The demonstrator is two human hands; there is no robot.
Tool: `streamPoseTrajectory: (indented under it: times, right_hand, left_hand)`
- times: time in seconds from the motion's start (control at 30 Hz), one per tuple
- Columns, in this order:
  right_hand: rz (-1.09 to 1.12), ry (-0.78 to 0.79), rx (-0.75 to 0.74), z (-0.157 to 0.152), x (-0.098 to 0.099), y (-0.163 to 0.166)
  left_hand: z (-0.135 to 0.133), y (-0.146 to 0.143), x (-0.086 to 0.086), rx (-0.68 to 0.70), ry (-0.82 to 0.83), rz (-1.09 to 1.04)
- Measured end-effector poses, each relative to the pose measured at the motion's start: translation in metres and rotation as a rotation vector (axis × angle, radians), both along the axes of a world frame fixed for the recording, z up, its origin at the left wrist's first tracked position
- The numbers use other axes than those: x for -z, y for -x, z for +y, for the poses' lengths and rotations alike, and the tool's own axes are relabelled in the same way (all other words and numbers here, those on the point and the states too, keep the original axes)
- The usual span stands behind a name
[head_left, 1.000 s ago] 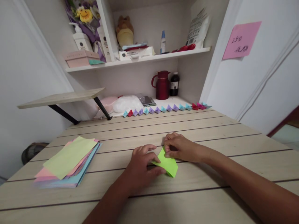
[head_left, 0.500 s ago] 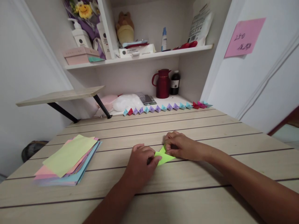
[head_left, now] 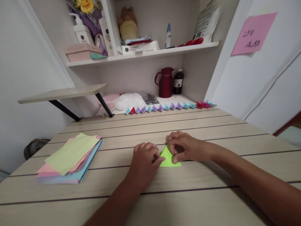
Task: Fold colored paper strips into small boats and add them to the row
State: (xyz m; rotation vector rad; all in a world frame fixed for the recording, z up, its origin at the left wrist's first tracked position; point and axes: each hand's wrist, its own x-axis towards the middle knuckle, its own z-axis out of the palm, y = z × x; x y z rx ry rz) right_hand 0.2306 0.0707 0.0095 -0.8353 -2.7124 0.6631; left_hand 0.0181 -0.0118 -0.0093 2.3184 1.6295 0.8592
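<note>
A bright green paper, folded into a small triangle, lies flat on the wooden table. My left hand is curled, its fingertips pressing the triangle's left edge. From the right, my right hand pinches the paper's top corner and right side with bent fingers. Both hands hold the same green paper down against the tabletop.
A stack of coloured paper sheets lies at the left. A row of small folded paper pieces lines the table's far edge. Behind it stand a red jug and a dark bottle. A pink note hangs on the right wall.
The green paper went from a wider, partly lifted shape to a small flat triangle. Both hands have closed in on it.
</note>
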Motion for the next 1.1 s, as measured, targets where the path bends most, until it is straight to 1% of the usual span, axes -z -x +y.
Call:
streamPoseTrajectory:
  times: [0.1,0.17,0.23,0.37,0.43,0.5,0.6,0.7,0.77,0.83,0.9,0.97,1.0,1.03,1.1]
  right_hand:
    - [-0.03,0.004,0.01,-0.001,-0.001,0.0]
    - [-0.045,0.011,0.014,-0.002,-0.003,0.001]
    - [-0.055,0.017,0.024,-0.003,-0.004,0.001]
    - [-0.046,0.031,0.031,-0.004,-0.005,0.001]
    - [-0.037,0.033,0.034,-0.004,-0.005,0.001]
    - [-0.034,0.027,0.042,-0.004,-0.004,0.001]
    - [-0.037,0.022,0.043,-0.005,-0.004,0.001]
    - [-0.036,0.028,0.034,-0.005,-0.005,0.001]
    - [-0.041,0.032,0.031,-0.005,-0.005,0.0]
    - [-0.046,0.035,0.023,-0.004,-0.004,-0.001]
    - [-0.047,0.039,0.015,-0.003,-0.004,-0.002]
    - [-0.044,0.039,0.011,-0.003,-0.004,-0.002]
    - [-0.045,0.039,0.012,-0.003,-0.005,-0.001]
    - [-0.047,0.039,0.015,-0.004,-0.005,-0.001]
    - [-0.053,0.043,0.023,-0.005,-0.008,-0.001]
  left_hand:
    - [0.001,0.001,0.001,-0.094,0.003,0.004]
    - [0.001,0.002,0.001,-0.125,-0.001,-0.03]
    - [-0.001,0.003,0.001,-0.065,-0.019,-0.066]
    - [-0.007,0.001,-0.004,0.168,-0.068,-0.043]
    - [-0.008,0.001,-0.006,0.21,-0.077,-0.041]
    - [-0.008,0.002,-0.008,0.195,-0.076,-0.076]
    - [-0.008,0.006,-0.011,0.139,-0.106,-0.182]
    - [-0.01,0.009,-0.016,0.07,-0.22,-0.268]
    - [-0.014,0.01,-0.021,0.049,-0.305,-0.26]
    - [-0.017,0.008,-0.022,0.084,-0.33,-0.169]
    - [-0.018,0.005,-0.02,0.14,-0.277,-0.017]
    - [-0.015,0.003,-0.015,0.142,-0.166,0.124]
    - [-0.012,0.003,-0.011,0.101,-0.104,0.167]
    - [-0.009,0.004,-0.009,0.03,-0.045,0.189]
    - [-0.004,0.008,-0.004,-0.128,0.013,0.205]
